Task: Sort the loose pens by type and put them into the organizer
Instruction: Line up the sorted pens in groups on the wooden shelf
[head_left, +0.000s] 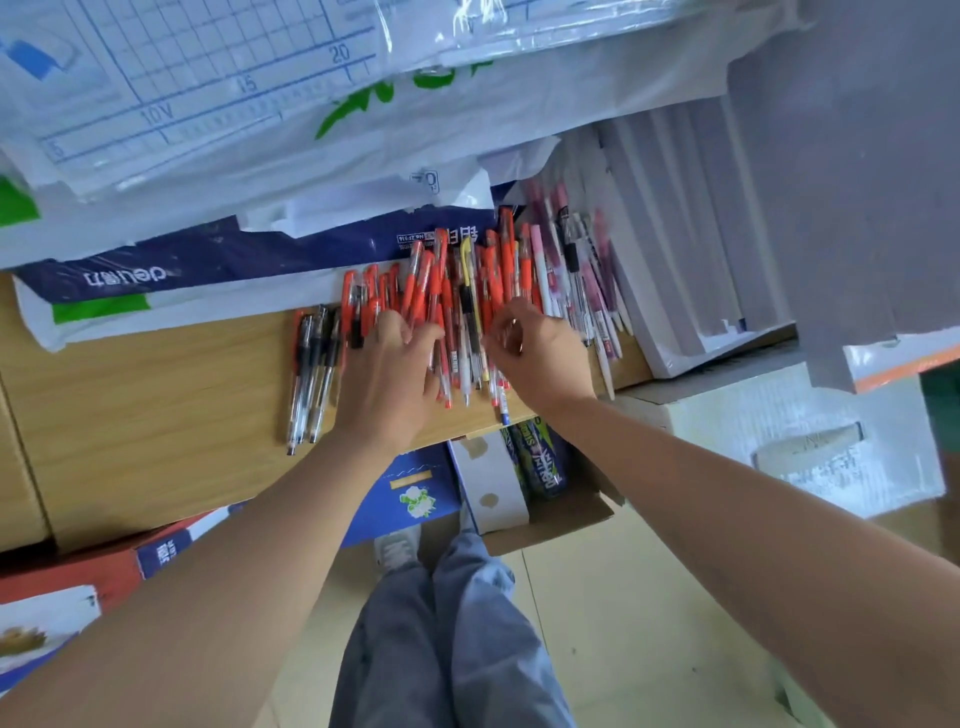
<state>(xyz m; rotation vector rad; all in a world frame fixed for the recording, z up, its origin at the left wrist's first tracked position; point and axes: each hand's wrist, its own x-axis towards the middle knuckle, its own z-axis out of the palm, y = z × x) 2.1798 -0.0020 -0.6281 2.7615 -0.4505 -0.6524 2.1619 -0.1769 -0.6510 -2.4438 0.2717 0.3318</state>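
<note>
**A:** How are the pens expected to handle?

**B:** Light, stiff, smooth plastic barrels, so prob. easily rolled or slid on the wooden surface (156, 405). Not fragile, tho clips could get snagged in a heap. Best taken at mid-barrel or at the rubber grip, several at once, lined up lengthwise.

**A:** Where are they found?

**B:** All on the surface; none is seen in the organizer (675, 291).
- The red pens (441, 291) are heaped in the centre, w/ a yellow pen (467, 270) mixed in.
- The black pens (311, 364) are laid apart at the left, side by side.
- The pink and white pens (587, 270) are lying at the right, just beside the organizer.

**A:** And the hands?

**B:** The left hand (389, 374) is laid on the red heap, fingers bent down into it. The right hand (540, 353) is set at the heap's right side, fingers curled in among the pens. Whether anything is actually pinched by either can't be told, b/c the fingertips are hidden or blurred.

**A:** Containers?

**B:** The organizer is white, w/ long parallel compartments. The parts in view appear unfilled, except for a small dark item at one slot's near end, which can't be identified. Below the surface edge a cardboard box (561, 514) is seen, and a printed can (540, 462) appears to be held in it.
</note>
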